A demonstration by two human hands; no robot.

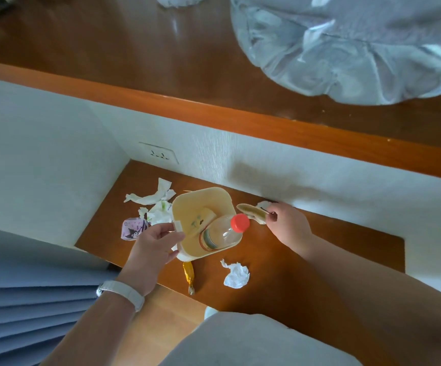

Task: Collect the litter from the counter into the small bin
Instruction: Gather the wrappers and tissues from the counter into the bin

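A small cream bin (203,198) stands on the low wooden counter (306,260). A clear plastic bottle (223,232) with a red cap leans inside it, its neck over the right rim. My left hand (156,247) grips the bin's near-left rim. My right hand (288,225) pinches a beige peel-like scrap (251,212) just right of the bin, above the counter. A small white scrap (263,205) lies behind it. Crumpled white tissue (236,276) and a gold wrapper (189,274) lie in front of the bin.
Torn white tissue pieces (150,198), a green-printed wrapper (158,213) and a purple cartoon packet (132,229) lie left of the bin. A wall socket (158,154) sits behind. A higher shelf carries a large clear plastic bag (359,48). Blue curtain folds (29,299) hang at lower left.
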